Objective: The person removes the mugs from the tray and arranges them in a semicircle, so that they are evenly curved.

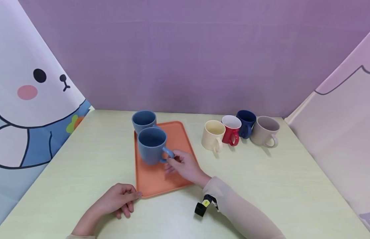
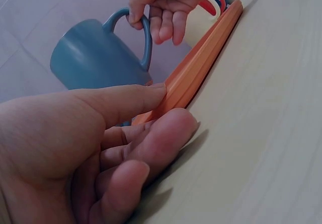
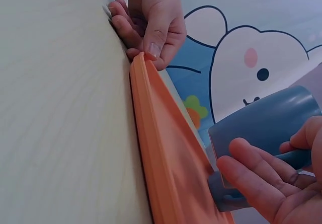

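My right hand point(image 1: 187, 166) pinches the handle of a blue mug point(image 1: 150, 151) between thumb and fingers. The mug is upright above the orange tray point(image 1: 156, 181), and in the right wrist view its base shows raised over the tray surface. A second blue mug point(image 1: 142, 119) stands at the tray's far left end, partly hidden behind the held one. At the near left corner of the tray, my left hand point(image 1: 120, 199) pinches the rim, thumb on top and curled fingers against the outer side.
To the right of the tray a cream mug point(image 1: 209, 137), a red mug point(image 1: 227, 135), a dark blue mug point(image 1: 244, 121) and a grey mug point(image 1: 260, 132) stand close together. A purple backdrop point(image 1: 185, 59) rises behind the table point(image 1: 92, 159).
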A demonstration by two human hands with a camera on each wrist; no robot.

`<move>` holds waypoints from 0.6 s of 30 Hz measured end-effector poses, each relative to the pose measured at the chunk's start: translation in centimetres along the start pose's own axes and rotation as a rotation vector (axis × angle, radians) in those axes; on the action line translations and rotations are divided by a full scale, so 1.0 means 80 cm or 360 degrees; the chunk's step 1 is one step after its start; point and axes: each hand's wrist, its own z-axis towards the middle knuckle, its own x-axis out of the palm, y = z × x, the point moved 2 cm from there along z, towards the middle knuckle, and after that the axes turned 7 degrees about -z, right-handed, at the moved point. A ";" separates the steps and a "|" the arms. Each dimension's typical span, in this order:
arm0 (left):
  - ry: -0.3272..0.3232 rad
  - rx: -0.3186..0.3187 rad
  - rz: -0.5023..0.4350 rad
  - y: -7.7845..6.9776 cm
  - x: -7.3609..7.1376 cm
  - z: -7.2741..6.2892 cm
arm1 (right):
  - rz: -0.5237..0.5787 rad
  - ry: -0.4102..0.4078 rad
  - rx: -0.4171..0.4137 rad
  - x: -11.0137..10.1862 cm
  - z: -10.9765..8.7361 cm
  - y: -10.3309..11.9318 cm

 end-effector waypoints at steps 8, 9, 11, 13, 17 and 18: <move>0.0000 0.0012 0.0008 -0.001 0.000 0.000 | -0.0044 -0.0049 -0.0008 -0.018 -0.014 0.000; 0.0001 0.0016 0.0009 -0.001 0.000 0.000 | -0.0051 -0.0064 -0.0007 -0.021 -0.016 0.001; 0.0004 0.0021 0.0007 -0.001 0.000 0.001 | -0.0059 -0.0085 -0.0008 -0.027 -0.020 0.002; 0.0007 0.0024 0.0005 -0.001 0.000 0.000 | -0.0082 -0.0109 -0.0015 -0.033 -0.024 0.003; 0.0012 0.0029 -0.0009 0.000 0.000 0.000 | -0.0142 -0.0163 -0.0026 -0.046 -0.033 0.005; 0.0012 0.0030 -0.0013 0.000 0.000 0.000 | -0.0146 -0.0175 -0.0026 -0.049 -0.036 0.006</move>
